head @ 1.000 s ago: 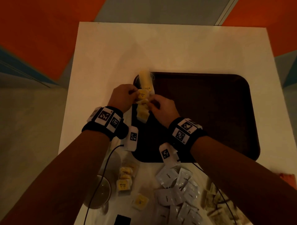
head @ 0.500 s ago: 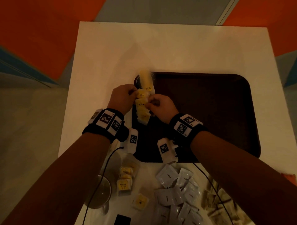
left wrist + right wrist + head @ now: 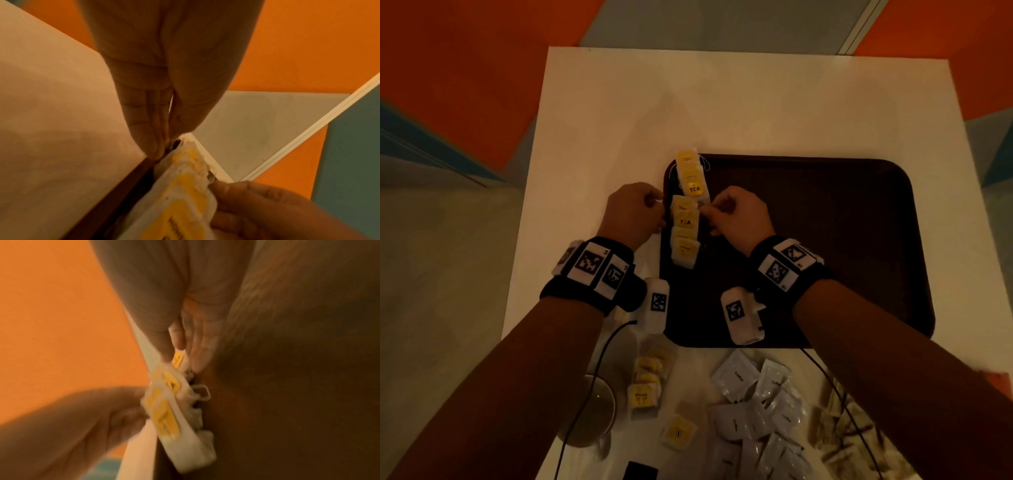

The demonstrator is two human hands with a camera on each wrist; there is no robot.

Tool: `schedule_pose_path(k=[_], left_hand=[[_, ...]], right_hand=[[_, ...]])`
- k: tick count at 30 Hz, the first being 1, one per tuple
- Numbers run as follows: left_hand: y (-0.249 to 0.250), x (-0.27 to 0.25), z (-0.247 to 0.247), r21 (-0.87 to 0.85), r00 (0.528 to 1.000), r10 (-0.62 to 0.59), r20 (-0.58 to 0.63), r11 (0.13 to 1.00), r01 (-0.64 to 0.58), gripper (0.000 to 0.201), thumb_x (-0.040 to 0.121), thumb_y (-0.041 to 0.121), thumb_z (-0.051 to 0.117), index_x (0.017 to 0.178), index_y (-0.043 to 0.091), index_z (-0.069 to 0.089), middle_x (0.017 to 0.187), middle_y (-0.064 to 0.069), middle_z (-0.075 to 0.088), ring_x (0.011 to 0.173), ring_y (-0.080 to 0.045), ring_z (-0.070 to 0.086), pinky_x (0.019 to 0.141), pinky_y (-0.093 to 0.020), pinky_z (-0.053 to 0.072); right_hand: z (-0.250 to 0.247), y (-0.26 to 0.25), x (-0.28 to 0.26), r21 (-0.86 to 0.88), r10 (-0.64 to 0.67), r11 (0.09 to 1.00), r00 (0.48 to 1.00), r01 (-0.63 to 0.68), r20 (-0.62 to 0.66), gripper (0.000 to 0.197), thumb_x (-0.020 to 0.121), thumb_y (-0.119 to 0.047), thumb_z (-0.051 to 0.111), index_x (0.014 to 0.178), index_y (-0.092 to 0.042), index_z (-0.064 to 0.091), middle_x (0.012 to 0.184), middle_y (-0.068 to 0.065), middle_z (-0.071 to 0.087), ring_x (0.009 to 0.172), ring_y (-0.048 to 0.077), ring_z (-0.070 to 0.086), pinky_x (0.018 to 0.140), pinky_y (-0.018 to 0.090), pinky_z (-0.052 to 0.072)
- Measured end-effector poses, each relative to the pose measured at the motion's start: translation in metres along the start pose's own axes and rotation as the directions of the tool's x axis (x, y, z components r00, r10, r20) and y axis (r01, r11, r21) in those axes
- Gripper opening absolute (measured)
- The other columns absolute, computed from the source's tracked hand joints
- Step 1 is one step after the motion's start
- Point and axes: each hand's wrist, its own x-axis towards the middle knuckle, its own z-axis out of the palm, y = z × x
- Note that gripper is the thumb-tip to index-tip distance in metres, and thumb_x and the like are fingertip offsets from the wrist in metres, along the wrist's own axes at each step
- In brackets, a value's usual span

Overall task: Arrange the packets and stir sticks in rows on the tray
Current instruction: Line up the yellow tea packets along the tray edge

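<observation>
One tray (image 3: 859,240). Two clusters of yellow tea packets (image 3: 685,222) on it, overlapping, exact number unclear. One stack of yellow packets (image 3: 645,387) plus one loose yellow packet (image 3: 678,432) off-tray. White packets (image 3: 756,411) heaped, uncountable.

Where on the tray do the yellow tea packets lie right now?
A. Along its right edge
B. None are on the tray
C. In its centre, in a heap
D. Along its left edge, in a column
D: the yellow tea packets run in an overlapping column along the left edge of the tray, between the left hand and the right hand.
</observation>
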Motion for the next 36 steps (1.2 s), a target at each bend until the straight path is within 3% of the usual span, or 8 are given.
schedule_pose_path(k=[5, 10, 13, 16, 22, 25, 29, 36], left_hand=[[-0.003, -0.003, 0.002, 0.247, 0.989, 0.108, 0.105, 0.960, -0.131, 0.037, 0.073, 0.021, 0.077, 0.107, 0.016, 0.062, 0.091, -0.003, 0.060, 0.080, -0.017, 0.056, 0.074, -0.029, 0.045], [-0.003, 0.004, 0.012, 0.247, 0.987, 0.156, 0.026, 0.956, -0.157, 0.017, 0.084, 0.020, 0.066, 0.096, 0.008, 0.069, 0.096, -0.011, 0.065, 0.083, -0.017, 0.054, 0.073, -0.023, 0.035], [-0.007, 0.010, 0.013, 0.238, 0.990, 0.134, 0.032, 0.961, -0.138, 0.012, 0.086, 0.019, 0.062, 0.090, 0.009, 0.068, 0.097, -0.008, 0.064, 0.082, -0.013, 0.050, 0.073, -0.023, 0.035], [-0.006, 0.014, 0.015, 0.165, 0.994, 0.107, -0.005, 0.981, -0.105, 0.011, 0.086, 0.018, 0.062, 0.089, 0.009, 0.067, 0.094, -0.006, 0.062, 0.082, -0.013, 0.050, 0.074, -0.024, 0.036], [0.001, 0.023, 0.015, 0.148, 0.993, 0.114, -0.034, 0.983, -0.107, 0.012, 0.083, 0.018, 0.066, 0.090, 0.008, 0.069, 0.089, -0.002, 0.063, 0.078, -0.012, 0.052, 0.071, -0.020, 0.036], [-0.002, 0.021, 0.009, 0.119, 0.991, 0.128, -0.042, 0.985, -0.123, 0.010, 0.079, 0.017, 0.070, 0.087, 0.010, 0.068, 0.085, -0.001, 0.064, 0.075, -0.010, 0.053, 0.067, -0.018, 0.038], [-0.005, 0.018, 0.001, 0.117, 0.991, 0.130, 0.005, 0.985, -0.130, 0.010, 0.077, 0.008, 0.071, 0.086, 0.011, 0.068, 0.084, -0.002, 0.064, 0.076, -0.014, 0.057, 0.073, -0.024, 0.044], [-0.009, -0.004, -0.007, 0.247, 0.973, 0.137, 0.188, 0.952, -0.182, 0.021, 0.076, 0.000, 0.065, 0.092, 0.014, 0.068, 0.090, -0.001, 0.061, 0.081, -0.015, 0.055, 0.077, -0.026, 0.044]], right_hand=[[-0.002, -0.001, 0.006, -0.162, -0.090, 0.982, 0.995, 0.094, 0.031, 0.027, 0.088, -0.011, 0.059, 0.115, -0.012, 0.063, 0.121, 0.005, 0.061, 0.104, 0.013, 0.058, 0.086, 0.018, 0.041], [0.010, -0.003, 0.004, -0.191, -0.141, 0.969, 0.986, 0.155, 0.083, 0.024, 0.089, -0.010, 0.055, 0.110, -0.011, 0.066, 0.116, 0.008, 0.064, 0.108, 0.020, 0.059, 0.092, 0.022, 0.042], [0.006, 0.001, 0.009, -0.099, -0.078, 0.992, 0.997, 0.078, 0.005, 0.025, 0.087, 0.002, 0.051, 0.101, -0.008, 0.068, 0.103, 0.003, 0.063, 0.099, 0.024, 0.063, 0.092, 0.039, 0.051], [0.002, 0.007, 0.016, -0.060, -0.028, 0.998, 0.999, 0.026, -0.035, 0.029, 0.086, 0.005, 0.047, 0.105, -0.009, 0.064, 0.111, 0.008, 0.061, 0.099, 0.025, 0.062, 0.090, 0.043, 0.052], [0.008, -0.007, 0.024, -0.091, -0.166, 0.980, 0.980, 0.177, 0.110, 0.041, 0.089, 0.002, 0.046, 0.125, -0.012, 0.057, 0.130, 0.008, 0.057, 0.120, 0.021, 0.053, 0.106, 0.034, 0.040], [0.004, -0.012, 0.028, -0.091, -0.126, 0.987, 0.991, 0.130, 0.051, 0.045, 0.089, 0.006, 0.042, 0.130, -0.012, 0.052, 0.134, 0.008, 0.052, 0.118, 0.019, 0.053, 0.095, 0.016, 0.037], [0.006, -0.013, 0.034, -0.135, -0.109, 0.982, 0.983, 0.129, 0.147, 0.051, 0.089, 0.006, 0.042, 0.136, -0.014, 0.045, 0.139, 0.007, 0.048, 0.124, 0.020, 0.049, 0.100, 0.020, 0.037], [-0.010, 0.008, 0.009, -0.100, -0.111, 0.989, 0.994, 0.110, -0.009, 0.029, 0.085, 0.007, 0.048, 0.106, -0.006, 0.063, 0.111, 0.008, 0.064, 0.102, 0.017, 0.059, 0.090, 0.014, 0.044]])
